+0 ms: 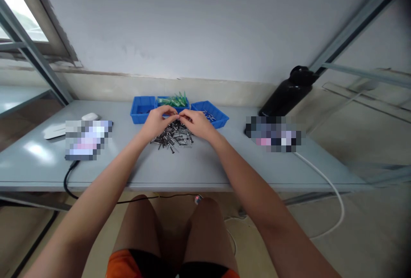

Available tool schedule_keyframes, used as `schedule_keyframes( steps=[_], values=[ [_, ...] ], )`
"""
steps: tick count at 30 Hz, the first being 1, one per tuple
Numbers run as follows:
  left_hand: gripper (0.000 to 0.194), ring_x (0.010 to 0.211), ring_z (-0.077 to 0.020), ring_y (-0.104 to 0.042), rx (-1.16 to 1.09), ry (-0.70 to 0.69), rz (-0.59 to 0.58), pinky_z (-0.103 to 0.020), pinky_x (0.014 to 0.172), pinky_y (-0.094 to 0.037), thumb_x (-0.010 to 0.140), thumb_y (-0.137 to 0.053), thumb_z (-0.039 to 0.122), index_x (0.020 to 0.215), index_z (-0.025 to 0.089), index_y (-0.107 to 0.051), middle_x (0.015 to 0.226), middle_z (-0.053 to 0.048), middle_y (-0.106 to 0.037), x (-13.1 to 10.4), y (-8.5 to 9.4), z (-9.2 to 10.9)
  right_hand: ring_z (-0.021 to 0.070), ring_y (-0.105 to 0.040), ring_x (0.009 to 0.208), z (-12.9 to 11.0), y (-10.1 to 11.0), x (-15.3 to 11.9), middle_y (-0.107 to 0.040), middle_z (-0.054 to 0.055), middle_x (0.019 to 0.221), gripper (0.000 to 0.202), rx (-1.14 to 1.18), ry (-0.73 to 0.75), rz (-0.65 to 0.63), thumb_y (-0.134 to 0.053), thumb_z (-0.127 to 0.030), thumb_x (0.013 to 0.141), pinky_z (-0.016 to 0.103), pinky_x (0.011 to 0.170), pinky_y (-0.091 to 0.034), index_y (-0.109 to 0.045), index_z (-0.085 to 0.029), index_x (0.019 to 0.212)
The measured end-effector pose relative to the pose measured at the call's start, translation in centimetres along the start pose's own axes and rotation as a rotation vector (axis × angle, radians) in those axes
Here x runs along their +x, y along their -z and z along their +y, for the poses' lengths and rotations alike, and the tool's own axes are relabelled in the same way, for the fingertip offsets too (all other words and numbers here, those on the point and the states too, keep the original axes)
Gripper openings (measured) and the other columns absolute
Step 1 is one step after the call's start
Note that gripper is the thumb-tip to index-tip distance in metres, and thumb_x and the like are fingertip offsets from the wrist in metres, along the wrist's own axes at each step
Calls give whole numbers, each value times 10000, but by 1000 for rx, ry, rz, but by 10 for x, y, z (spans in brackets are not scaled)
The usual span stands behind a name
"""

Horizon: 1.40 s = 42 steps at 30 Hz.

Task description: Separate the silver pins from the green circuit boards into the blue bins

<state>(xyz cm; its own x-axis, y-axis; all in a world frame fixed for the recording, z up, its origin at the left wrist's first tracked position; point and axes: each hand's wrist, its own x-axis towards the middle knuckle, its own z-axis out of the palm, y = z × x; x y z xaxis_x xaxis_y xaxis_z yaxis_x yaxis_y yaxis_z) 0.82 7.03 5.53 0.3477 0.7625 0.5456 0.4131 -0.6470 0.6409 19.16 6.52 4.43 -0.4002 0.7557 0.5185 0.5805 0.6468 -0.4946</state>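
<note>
Over a heap of dark metal screws (173, 137) my two hands meet, fingertips nearly touching. My left hand (159, 119) is closed in a pinch, thumb against fingers. In a similar pinch, my right hand (196, 122) faces it from the other side. Whatever sits between the fingertips is too small to make out. Just behind stand three blue bins: the left bin (138, 119) has a little dark content, the middle one holds green plastic pieces (176, 100), and the right bin (221, 119) holds thin silvery pieces (209, 116).
A phone (88, 141) with a black cable and a white earbud case (90, 116) lie on the left of the grey table (180, 173). To the right are a black bottle (287, 94) and another blurred device (272, 136) with a white cable (324, 177). A wall rises behind.
</note>
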Motion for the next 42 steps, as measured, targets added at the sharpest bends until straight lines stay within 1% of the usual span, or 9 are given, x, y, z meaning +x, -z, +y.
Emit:
schedule_keyframes(
  steps=[5,8,12,15,20,30,35,37,42],
  values=[
    [134,822,-157,-658,-126,51,17,-253,650,-544,855,-571,286,839,159,-531,910,-69,-690,0,-2,-2,115,-492,588,-2,-2,0,-616,4,704,251,-5,6,30,-460,-365,919,245,603,-354,-630,-182,909],
    [124,751,-157,-659,-118,93,-11,-225,560,-521,875,-537,287,865,166,-510,786,-44,-675,-1,-2,-1,122,-527,614,-5,0,0,-646,16,752,260,27,2,76,-458,-371,918,248,626,-379,-626,-183,982],
    [105,696,-140,-635,93,17,-54,-239,634,-503,842,-595,256,823,165,-548,724,-12,-661,-2,1,1,129,-551,642,-5,3,0,-667,25,785,241,56,-15,95,-488,-362,897,251,648,-397,-636,-186,970],
    [91,719,-138,-628,191,-16,-60,-244,684,-492,812,-633,237,805,160,-583,773,-14,-678,-2,2,1,128,-545,640,-2,4,0,-670,21,774,218,43,-16,42,-491,-334,890,251,638,-386,-651,-187,893],
    [91,739,-137,-636,183,-30,-64,-236,700,-494,822,-623,251,815,161,-618,815,-21,-699,-1,2,-3,135,-580,702,1,2,1,-668,19,769,256,74,-5,-52,-431,-316,917,254,677,-393,-641,-184,851],
    [166,750,-145,-637,176,-20,14,-264,759,-493,852,-561,283,848,174,-686,855,-42,-720,1,10,-6,149,-590,709,2,10,1,-654,18,740,239,-7,-67,21,-432,-311,931,267,699,-398,-621,-201,836],
    [177,723,-140,-621,242,-35,-55,-262,721,-478,867,-531,265,839,175,-682,829,-40,-712,1,11,-7,161,-590,734,5,18,2,-670,29,791,236,-54,-54,16,-457,-341,924,279,701,-398,-644,-205,874],
    [182,720,-148,-620,315,-25,-104,-269,719,-472,873,-522,260,849,181,-684,831,-40,-711,1,12,-7,170,-589,745,12,25,1,-675,38,807,239,-97,-72,45,-463,-346,919,290,720,-402,-653,-207,872],
    [184,789,-219,-649,574,65,-208,-299,718,-472,852,-545,265,907,203,-709,867,-67,-716,-2,26,-18,223,-595,794,42,48,-7,-682,92,851,236,-328,-277,301,-462,-315,900,342,747,-411,-659,-185,897]
  ],
)
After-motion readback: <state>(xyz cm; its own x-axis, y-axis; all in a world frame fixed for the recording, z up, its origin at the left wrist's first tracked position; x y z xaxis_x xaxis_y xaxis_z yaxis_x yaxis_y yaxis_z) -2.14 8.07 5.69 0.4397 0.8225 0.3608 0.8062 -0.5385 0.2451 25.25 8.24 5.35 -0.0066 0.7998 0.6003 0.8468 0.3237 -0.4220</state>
